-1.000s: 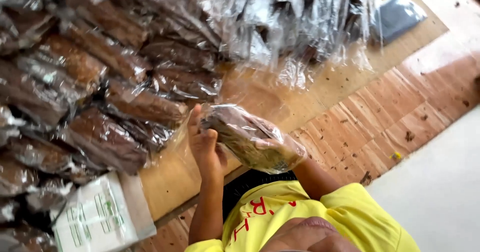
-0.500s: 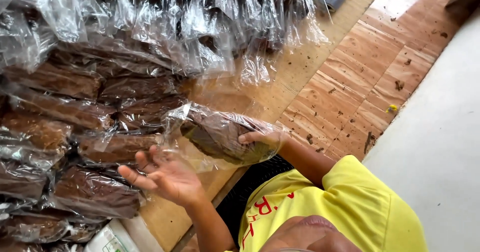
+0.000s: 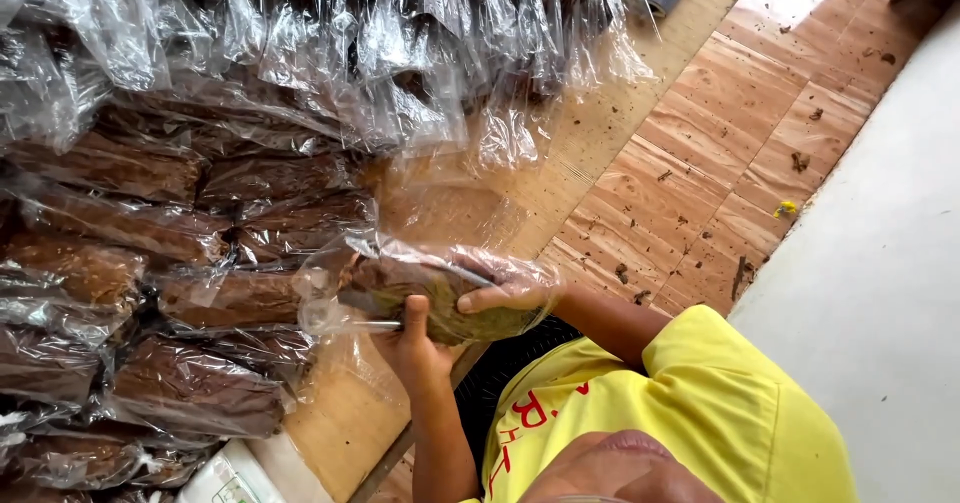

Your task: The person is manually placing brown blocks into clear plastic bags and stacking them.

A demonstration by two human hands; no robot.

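Glossy, crinkled clear plastic bag (image 3: pixel 420 288) of rough brown dried leaves; at its 3 o'clock, matt grained wooden flooring (image 3: pixel 700 163)

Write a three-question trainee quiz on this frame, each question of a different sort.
1. True or false: both hands are on the clear plastic packet of brown material.
2. Which hand lies on the packet's right end? A) the left hand B) the right hand C) neither
3. Fill in: the filled packets lie stacked on a ___ board, with tiled floor beside it.

Key
1. True: the left hand supports it from below, thumb up against it, and the right hand's fingers lie over the end.
2. B
3. Wooden
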